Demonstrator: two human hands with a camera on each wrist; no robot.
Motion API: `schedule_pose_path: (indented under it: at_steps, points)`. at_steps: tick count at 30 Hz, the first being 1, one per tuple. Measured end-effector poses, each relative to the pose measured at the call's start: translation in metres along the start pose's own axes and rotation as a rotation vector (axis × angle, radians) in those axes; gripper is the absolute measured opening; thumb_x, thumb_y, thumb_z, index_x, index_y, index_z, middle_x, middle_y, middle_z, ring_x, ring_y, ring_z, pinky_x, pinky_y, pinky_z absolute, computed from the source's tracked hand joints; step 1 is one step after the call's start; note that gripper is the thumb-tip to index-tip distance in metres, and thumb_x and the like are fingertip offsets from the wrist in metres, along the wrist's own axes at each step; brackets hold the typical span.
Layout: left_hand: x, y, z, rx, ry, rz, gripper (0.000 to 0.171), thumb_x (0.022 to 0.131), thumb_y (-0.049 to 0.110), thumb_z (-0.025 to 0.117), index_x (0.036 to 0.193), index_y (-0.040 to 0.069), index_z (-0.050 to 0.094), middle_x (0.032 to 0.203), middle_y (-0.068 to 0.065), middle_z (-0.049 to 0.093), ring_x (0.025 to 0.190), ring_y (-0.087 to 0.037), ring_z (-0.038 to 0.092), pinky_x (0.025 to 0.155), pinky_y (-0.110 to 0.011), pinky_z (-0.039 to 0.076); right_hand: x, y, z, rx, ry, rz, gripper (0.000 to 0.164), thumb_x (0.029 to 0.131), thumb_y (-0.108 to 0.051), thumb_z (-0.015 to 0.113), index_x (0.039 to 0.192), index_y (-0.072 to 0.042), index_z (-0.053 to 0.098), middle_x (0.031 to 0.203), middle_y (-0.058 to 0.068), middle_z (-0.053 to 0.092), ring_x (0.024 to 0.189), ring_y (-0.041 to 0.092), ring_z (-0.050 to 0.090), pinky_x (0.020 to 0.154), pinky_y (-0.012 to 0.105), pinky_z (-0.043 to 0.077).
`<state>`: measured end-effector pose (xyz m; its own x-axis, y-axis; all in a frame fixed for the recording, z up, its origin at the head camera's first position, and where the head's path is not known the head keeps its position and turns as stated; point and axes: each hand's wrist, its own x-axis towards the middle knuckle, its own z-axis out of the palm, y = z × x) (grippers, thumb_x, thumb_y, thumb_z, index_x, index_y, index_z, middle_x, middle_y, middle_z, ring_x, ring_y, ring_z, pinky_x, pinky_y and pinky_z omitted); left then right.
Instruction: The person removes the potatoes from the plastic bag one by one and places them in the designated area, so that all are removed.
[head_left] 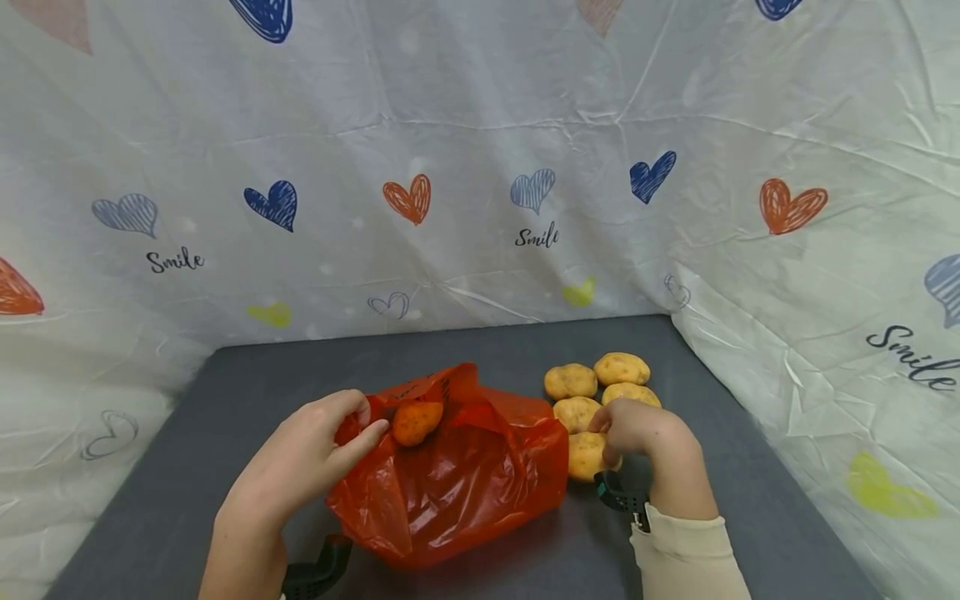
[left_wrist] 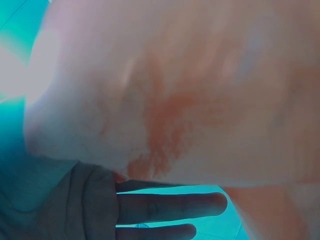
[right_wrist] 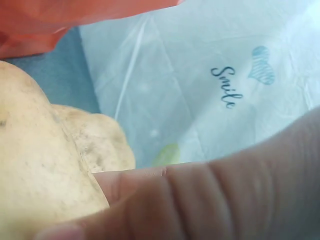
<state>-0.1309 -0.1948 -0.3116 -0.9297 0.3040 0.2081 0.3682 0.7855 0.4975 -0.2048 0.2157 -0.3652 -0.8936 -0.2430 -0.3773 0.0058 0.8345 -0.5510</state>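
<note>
A red plastic bag (head_left: 465,500) lies crumpled on the dark tabletop, its mouth partly raised. One potato, tinted orange (head_left: 417,422), shows at the bag's opening. My left hand (head_left: 311,454) holds the bag's left rim between thumb and fingers; its exact grip is partly hidden. Skin and some fingers (left_wrist: 170,207) fill the left wrist view. To the bag's right, my right hand (head_left: 648,433) grips the nearest potato (head_left: 585,457) of a group. Thumb and a finger lie against a potato (right_wrist: 40,150) in the right wrist view, with another potato (right_wrist: 97,137) behind it.
Several more potatoes, including one at the back (head_left: 622,367), sit close together beyond my right hand. The dark table (head_left: 300,367) ends at a white cloth (head_left: 465,275) with printed hearts, which hangs behind and along both sides. Wrist straps with dark devices (head_left: 621,493) are on both wrists.
</note>
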Motion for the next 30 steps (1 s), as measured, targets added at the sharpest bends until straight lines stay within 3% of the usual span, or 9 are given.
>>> schedule_pose_path:
  at_steps: [8, 15, 22, 26, 30]
  points:
    - [0.002, 0.000, 0.000, -0.013, -0.014, -0.013, 0.030, 0.100, 0.038, 0.069, 0.083, 0.019, 0.053, 0.065, 0.005, 0.042, 0.054, -0.010, 0.039, 0.053, -0.029, 0.037, 0.003, -0.003, 0.003, -0.018, -0.011, 0.056, 0.036, 0.074, 0.002, 0.084, 0.103, -0.005, 0.064, 0.085, 0.007, 0.061, 0.071, 0.023, 0.056, 0.064, 0.035, 0.045]
    - [0.002, -0.001, 0.001, -0.015, -0.016, -0.014, 0.029, 0.100, 0.037, 0.070, 0.083, 0.020, 0.053, 0.065, 0.005, 0.042, 0.055, -0.009, 0.040, 0.053, -0.029, 0.037, 0.003, 0.000, 0.002, -0.007, -0.011, 0.075, 0.042, 0.074, 0.000, 0.087, 0.104, -0.004, 0.059, 0.085, 0.009, 0.058, 0.069, 0.025, 0.056, 0.063, 0.035, 0.043]
    - [0.001, -0.001, 0.002, -0.012, -0.010, -0.013, 0.027, 0.099, 0.033, 0.071, 0.083, 0.020, 0.053, 0.066, 0.005, 0.042, 0.055, -0.009, 0.040, 0.053, -0.029, 0.037, -0.001, -0.002, -0.006, 0.017, 0.014, 0.080, 0.049, 0.076, -0.008, 0.089, 0.111, -0.002, 0.056, 0.097, 0.009, 0.056, 0.079, 0.027, 0.057, 0.066, 0.038, 0.045]
    - [0.001, 0.000, 0.002, -0.012, -0.014, -0.015, 0.028, 0.099, 0.035, 0.071, 0.083, 0.019, 0.053, 0.066, 0.005, 0.042, 0.055, -0.010, 0.040, 0.053, -0.029, 0.037, -0.010, -0.008, -0.012, -0.019, 0.129, 0.003, 0.046, 0.086, -0.021, 0.083, 0.119, -0.003, 0.057, 0.105, 0.012, 0.059, 0.085, 0.026, 0.057, 0.071, 0.041, 0.047]
    - [0.002, 0.000, 0.002, -0.006, -0.014, -0.009, 0.030, 0.099, 0.037, 0.070, 0.082, 0.020, 0.052, 0.065, 0.005, 0.041, 0.055, -0.009, 0.039, 0.053, -0.029, 0.037, -0.027, -0.027, -0.013, -0.052, 0.403, -0.171, 0.040, 0.094, -0.031, 0.075, 0.125, -0.009, 0.061, 0.119, 0.010, 0.064, 0.092, 0.024, 0.062, 0.075, 0.045, 0.050]
